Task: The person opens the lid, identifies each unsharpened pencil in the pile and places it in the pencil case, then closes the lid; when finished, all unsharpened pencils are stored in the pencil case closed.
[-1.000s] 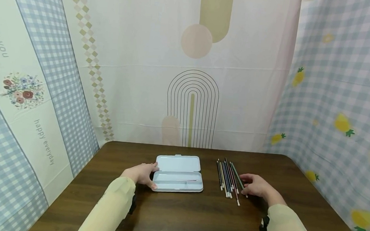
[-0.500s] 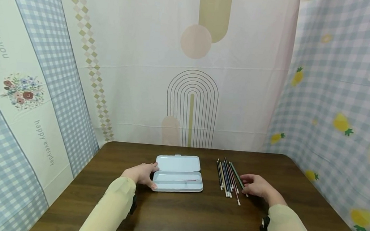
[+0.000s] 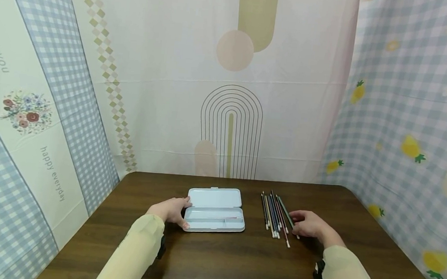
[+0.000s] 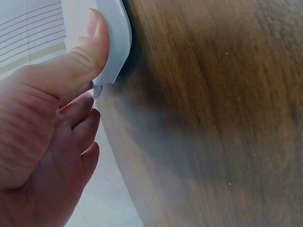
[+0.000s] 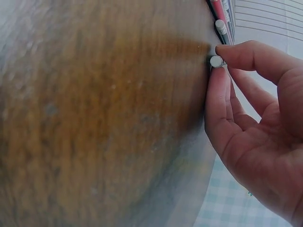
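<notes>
The person's right hand (image 3: 309, 225) pinches the capped end of one pencil (image 5: 217, 62) between thumb and forefinger, the other fingers loosely curled behind; that pencil lies at the right edge of a row of pencils (image 3: 274, 213) on the table. The left hand (image 3: 170, 210) grips the left end of an open pencil case (image 3: 215, 211), the thumb (image 4: 80, 56) pressed flat along its rounded rim while the curled fingers tuck in behind the end.

Both forearms wear pale yellow sleeves (image 3: 136, 251) and reach forward over the near half of the table (image 3: 237, 267), a dark brown wooden top with a visible grain and a smooth, slightly glossy face.

The pencil case is pale blue-white, smooth and hard-looking, a long shallow box with rounded corners. It lies open and flat, the lid (image 3: 214, 197) folded back on the far side and the tray toward the person. One thin reddish pencil lies lengthwise inside the tray.

The pencils lie well to the right of the case, side by side and touching, slim sticks in dark, green, red and tan colours, with white caps at their near ends. Bare wood separates case and pencils, and more lies to the right of the hand as far as the table's edge.

Beyond the far edge hang cloth backdrops (image 3: 231, 92): cream with arches in the middle, blue gingham at the sides.
</notes>
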Motion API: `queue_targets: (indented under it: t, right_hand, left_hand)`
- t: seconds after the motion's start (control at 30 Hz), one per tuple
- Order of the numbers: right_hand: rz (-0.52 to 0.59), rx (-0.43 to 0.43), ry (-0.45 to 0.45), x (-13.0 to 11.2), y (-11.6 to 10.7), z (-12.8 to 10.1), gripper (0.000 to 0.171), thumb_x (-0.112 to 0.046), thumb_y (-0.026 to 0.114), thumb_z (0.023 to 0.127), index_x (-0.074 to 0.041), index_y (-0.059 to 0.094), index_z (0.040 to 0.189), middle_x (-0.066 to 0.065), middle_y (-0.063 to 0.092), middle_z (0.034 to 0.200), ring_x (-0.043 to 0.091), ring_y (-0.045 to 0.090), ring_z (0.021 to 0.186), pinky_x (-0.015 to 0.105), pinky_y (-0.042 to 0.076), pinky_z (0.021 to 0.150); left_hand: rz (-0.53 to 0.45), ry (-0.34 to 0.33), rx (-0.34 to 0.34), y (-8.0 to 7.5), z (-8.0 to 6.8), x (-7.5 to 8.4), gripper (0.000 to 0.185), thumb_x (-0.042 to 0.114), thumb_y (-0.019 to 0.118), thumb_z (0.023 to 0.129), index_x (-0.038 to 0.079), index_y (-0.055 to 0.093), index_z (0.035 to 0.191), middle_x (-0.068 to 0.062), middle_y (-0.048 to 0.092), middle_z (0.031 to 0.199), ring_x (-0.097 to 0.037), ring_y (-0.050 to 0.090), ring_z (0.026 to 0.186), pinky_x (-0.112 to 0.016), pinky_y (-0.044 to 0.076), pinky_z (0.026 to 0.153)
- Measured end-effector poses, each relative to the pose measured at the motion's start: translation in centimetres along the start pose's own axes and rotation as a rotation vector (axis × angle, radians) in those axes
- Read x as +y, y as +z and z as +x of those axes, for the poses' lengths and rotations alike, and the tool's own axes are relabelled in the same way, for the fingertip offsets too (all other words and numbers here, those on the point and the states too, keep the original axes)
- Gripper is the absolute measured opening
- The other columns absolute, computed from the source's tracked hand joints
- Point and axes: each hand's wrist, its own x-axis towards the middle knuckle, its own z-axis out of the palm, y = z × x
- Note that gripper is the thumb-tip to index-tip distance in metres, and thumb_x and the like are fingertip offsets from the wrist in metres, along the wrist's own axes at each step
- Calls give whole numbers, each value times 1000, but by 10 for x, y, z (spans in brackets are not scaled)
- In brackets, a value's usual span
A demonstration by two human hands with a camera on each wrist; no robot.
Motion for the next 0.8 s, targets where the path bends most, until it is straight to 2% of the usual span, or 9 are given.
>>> queue_targets:
  t: [0.33, 0.6, 0.8]
  right_hand:
    - [24, -14, 25, 0, 1, 3, 64, 3, 71, 82, 10, 56, 144, 25, 59, 128, 30, 60, 103, 34, 58, 79]
    - [63, -24, 37, 3, 1, 5, 67, 4, 71, 82, 12, 53, 146, 20, 60, 118, 26, 60, 97, 32, 59, 76]
    - [51, -26, 36, 4, -1, 5, 67, 2, 70, 84, 12, 51, 147, 21, 60, 116, 26, 61, 95, 33, 59, 76]
  left_hand:
    - [-14, 8, 6, 2, 3, -2, 87, 26, 96, 80, 5, 57, 154, -17, 40, 168, -39, 39, 154, -54, 35, 122]
    - [-11, 6, 1, 1, 2, -3, 87, 26, 96, 79, 5, 57, 155, -18, 40, 168, -39, 39, 154, -54, 35, 122]
    - [-15, -1, 3, 1, 2, -3, 87, 26, 95, 80, 5, 57, 155, -18, 41, 168, -40, 40, 153, -56, 36, 122]
